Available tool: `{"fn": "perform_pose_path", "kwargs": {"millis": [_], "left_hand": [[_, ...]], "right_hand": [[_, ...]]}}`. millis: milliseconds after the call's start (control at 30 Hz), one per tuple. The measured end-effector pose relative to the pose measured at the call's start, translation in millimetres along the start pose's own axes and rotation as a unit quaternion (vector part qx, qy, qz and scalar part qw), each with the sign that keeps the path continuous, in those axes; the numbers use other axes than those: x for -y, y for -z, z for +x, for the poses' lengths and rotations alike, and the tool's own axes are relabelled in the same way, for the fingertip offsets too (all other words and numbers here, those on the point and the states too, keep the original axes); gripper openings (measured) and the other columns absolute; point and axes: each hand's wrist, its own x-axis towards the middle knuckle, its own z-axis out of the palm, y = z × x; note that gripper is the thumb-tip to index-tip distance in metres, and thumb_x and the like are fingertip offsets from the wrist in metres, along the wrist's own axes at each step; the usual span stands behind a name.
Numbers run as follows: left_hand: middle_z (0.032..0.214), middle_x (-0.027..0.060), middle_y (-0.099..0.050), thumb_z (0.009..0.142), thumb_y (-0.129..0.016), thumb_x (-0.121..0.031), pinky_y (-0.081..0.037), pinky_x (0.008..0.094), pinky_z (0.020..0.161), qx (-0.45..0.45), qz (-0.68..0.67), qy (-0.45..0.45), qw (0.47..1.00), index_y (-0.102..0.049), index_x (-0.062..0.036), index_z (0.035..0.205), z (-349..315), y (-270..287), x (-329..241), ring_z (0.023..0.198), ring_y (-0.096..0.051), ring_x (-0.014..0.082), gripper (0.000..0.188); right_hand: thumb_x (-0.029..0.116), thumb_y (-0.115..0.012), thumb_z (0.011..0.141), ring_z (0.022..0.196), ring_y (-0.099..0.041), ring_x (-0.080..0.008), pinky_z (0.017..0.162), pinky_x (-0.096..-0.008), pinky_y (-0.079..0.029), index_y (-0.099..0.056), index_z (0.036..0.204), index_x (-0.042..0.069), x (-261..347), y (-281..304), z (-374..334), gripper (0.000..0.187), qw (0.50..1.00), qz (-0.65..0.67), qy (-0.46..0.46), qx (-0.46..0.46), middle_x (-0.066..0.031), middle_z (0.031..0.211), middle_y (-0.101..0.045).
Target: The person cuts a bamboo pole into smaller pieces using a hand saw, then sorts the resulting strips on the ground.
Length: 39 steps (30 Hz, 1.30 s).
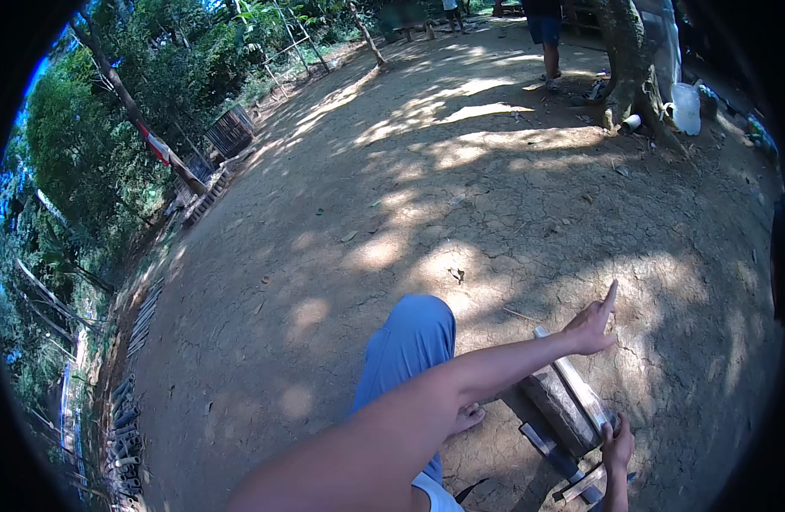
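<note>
On dirt, I'm seeing pale bar lying on wood block. Left hand pointing, finger and thumb apart. Right hand touching bar's near end; cannot tell if gripping.

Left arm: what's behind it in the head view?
The pale strip passes behind the left arm, showing on both sides. The dark wooden block shows along its lower edge; the blue-clothed leg is partly covered. What lies directly behind the arm is hidden.
</note>
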Motion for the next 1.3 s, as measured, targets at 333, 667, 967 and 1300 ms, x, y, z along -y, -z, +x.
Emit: {"fn": "perform_pose_path", "kwargs": {"millis": [333, 667, 967, 1300], "left_hand": [[0.114, 0.0117, -0.066, 0.097, -0.06, -0.024, -0.048, 0.0347, 0.094, -0.595, -0.192, 0.011, 0.78, -0.011, 0.0018, 0.161, -26, 352, -31, 0.102, -0.062, 0.0212, 0.085], [0.125, 0.0188, -0.066, 0.094, -0.068, -0.039, -0.051, 0.0438, 0.098, 0.191, 0.128, -0.204, 0.952, -0.044, -0.0078, 0.152, -27, 114, -67, 0.119, -0.063, 0.0328, 0.07], [0.116, 0.0171, -0.069, 0.091, -0.068, -0.042, -0.055, 0.0485, 0.09, 0.372, 0.28, -0.161, 0.87, -0.042, -0.0103, 0.153, -38, 68, -73, 0.11, -0.067, 0.0362, 0.074], [0.118, 0.0182, -0.07, 0.092, -0.067, -0.043, -0.054, 0.0491, 0.09, 0.353, 0.276, -0.105, 0.888, -0.04, -0.0086, 0.153, -25, 69, -88, 0.108, -0.067, 0.0369, 0.076]], "right_hand": [[0.023, -0.084, 0.081, 0.074, -0.063, -0.0243, 0.068, -0.0389, -0.054, -0.063, 0.129, 0.009, -22, 14, -9, 0.054, 0.996, 0.062, -0.04, -0.043, -0.0109, 0.084, -0.059], [0.039, -0.081, 0.079, 0.107, -0.058, -0.0332, 0.089, -0.0448, -0.052, -0.07, 0.121, 0.015, 28, 9, -19, 0.05, 0.972, -0.169, 0.148, -0.07, -0.0135, 0.11, -0.062], [0.033, -0.059, 0.092, 0.091, -0.068, -0.0392, 0.083, -0.0501, -0.054, -0.067, 0.109, 0.008, 42, 20, -27, 0.031, 0.978, -0.155, 0.141, -0.001, -0.0177, 0.097, -0.066], [0.034, -0.057, 0.094, 0.071, -0.068, -0.032, 0.066, -0.0438, -0.054, -0.068, 0.102, 0.001, 18, 5, -6, 0.036, 0.979, 0.13, -0.08, 0.132, -0.0177, 0.079, -0.069]]}}
